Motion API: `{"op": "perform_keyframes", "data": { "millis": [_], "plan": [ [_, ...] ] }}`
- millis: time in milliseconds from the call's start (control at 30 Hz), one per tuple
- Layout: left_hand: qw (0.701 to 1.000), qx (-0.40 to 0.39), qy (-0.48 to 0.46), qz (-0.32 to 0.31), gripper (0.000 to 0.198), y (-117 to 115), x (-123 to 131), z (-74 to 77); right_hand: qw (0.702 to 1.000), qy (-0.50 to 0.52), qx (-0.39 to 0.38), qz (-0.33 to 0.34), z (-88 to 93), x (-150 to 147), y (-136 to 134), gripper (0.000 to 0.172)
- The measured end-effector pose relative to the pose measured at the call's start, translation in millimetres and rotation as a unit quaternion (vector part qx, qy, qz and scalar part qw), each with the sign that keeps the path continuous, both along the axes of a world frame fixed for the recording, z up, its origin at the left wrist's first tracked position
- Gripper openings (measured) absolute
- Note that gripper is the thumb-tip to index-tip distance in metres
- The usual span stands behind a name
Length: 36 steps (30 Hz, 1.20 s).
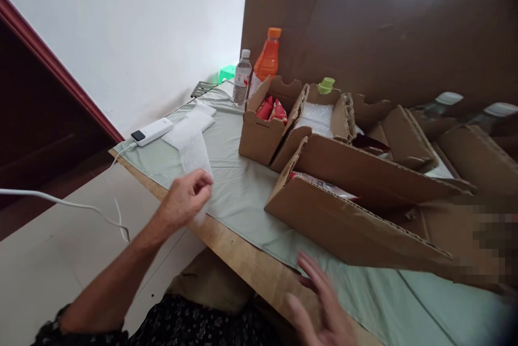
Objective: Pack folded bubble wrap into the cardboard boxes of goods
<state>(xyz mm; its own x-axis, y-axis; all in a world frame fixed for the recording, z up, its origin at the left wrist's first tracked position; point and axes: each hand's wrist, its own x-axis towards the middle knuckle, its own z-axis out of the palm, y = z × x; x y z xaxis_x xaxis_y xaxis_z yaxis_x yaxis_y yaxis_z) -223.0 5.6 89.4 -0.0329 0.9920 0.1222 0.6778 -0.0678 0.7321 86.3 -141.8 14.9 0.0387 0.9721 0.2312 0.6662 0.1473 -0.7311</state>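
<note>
My left hand [189, 195] is closed near the table's front edge, its thumb and fingers pinched on a thin white tissue [194, 149]. The tissue runs back from the fingers toward more white sheets [201, 112] lying on the cloth. A blurred white end also shows just below the hand. At the bottom of the view, my right hand [319, 303] is slightly smeared, with fingers apart and nothing in it. It hovers over the table edge, in front of a long cardboard box [348, 232] that has a printed packet [321, 185] inside.
A white power bank [151, 131] with a cable lies at the left. Behind stand a water bottle [242, 79] and an orange bottle [267, 57]. Cardboard boxes hold red packets [272, 110] and bubble wrap [317, 118]. A tall cardboard panel [364, 27] closes off the back.
</note>
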Motion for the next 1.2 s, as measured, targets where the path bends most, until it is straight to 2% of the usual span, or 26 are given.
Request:
{"op": "perform_keyframes", "data": {
  "millis": [67, 100, 167, 233, 300, 433, 533, 600, 667, 800, 900, 967, 1067, 1133, 1200],
  "plan": [
    [0.997, -0.025, -0.058, -0.054, 0.023, -20.1, 41.7, -9.2, 0.99, 0.1, -0.078, 0.058, 9.0, -40.1, 14.2, 0.075],
    [0.989, -0.046, -0.109, -0.094, 0.025, -30.6, 60.2, -13.7, 0.983, 0.145, -0.097, 0.05, 12.5, -53.8, 21.8, 0.081],
    [0.957, -0.074, -0.214, -0.184, 0.031, -49.9, 87.0, -19.8, 0.966, 0.221, -0.13, 0.017, 16.5, -65.2, 34.2, 0.08],
    [0.947, -0.042, -0.218, -0.234, 0.032, -62.3, 96.1, -22.2, 0.958, 0.247, -0.142, -0.033, 17.0, -57.2, 39.4, 0.067],
    [0.964, 0.019, -0.148, -0.22, 0.025, -63.7, 86.9, -23.5, 0.964, 0.214, -0.135, -0.082, 16.8, -36.9, 35.9, 0.059],
    [0.99, 0.058, -0.051, -0.121, 0.023, -38.3, 35.8, -33.6, 0.971, 0.109, -0.103, -0.185, 21.4, 13.1, 12.6, 0.061],
    [0.99, 0.064, 0.078, -0.095, 0.031, -12.7, 1.0, -48.9, 0.961, 0.069, -0.087, -0.255, 25.5, 48.1, -4.6, 0.063],
    [0.98, 0.08, 0.153, -0.094, 0.037, 0.0, -8.8, -60.1, 0.953, 0.057, -0.075, -0.289, 25.0, 68.6, -11.2, 0.065],
    [0.973, 0.1, 0.186, -0.094, 0.042, 7.1, -6.7, -70.6, 0.946, 0.059, -0.063, -0.313, 21.3, 85.0, -14.0, 0.069],
    [0.965, 0.125, 0.207, -0.101, 0.047, 6.0, 18.5, -87.6, 0.939, 0.085, -0.067, -0.327, 10.3, 98.7, -13.5, 0.075],
    [0.962, 0.135, 0.203, -0.124, 0.034, -4.1, 37.1, -94.7, 0.943, 0.057, -0.094, -0.315, 6.7, 95.9, -12.3, 0.072],
    [0.96, 0.148, 0.188, -0.146, 0.021, -15.8, 45.5, -92.7, 0.946, 0.029, -0.105, -0.305, 7.4, 94.8, -13.5, 0.066],
    [0.956, 0.173, 0.156, -0.178, 0.009, -43.2, 57.9, -76.1, 0.949, 0.024, -0.105, -0.296, 10.9, 102.4, -24.6, 0.058],
    [0.947, 0.201, 0.112, -0.225, 0.017, -65.2, 72.4, -58.8, 0.947, 0.048, -0.104, -0.301, 13.6, 114.6, -42.5, 0.058],
    [0.927, 0.214, 0.051, -0.304, 0.035, -84.2, 97.1, -40.2, 0.937, 0.088, -0.108, -0.321, 15.8, 130.1, -69.9, 0.06]
  ]
}}
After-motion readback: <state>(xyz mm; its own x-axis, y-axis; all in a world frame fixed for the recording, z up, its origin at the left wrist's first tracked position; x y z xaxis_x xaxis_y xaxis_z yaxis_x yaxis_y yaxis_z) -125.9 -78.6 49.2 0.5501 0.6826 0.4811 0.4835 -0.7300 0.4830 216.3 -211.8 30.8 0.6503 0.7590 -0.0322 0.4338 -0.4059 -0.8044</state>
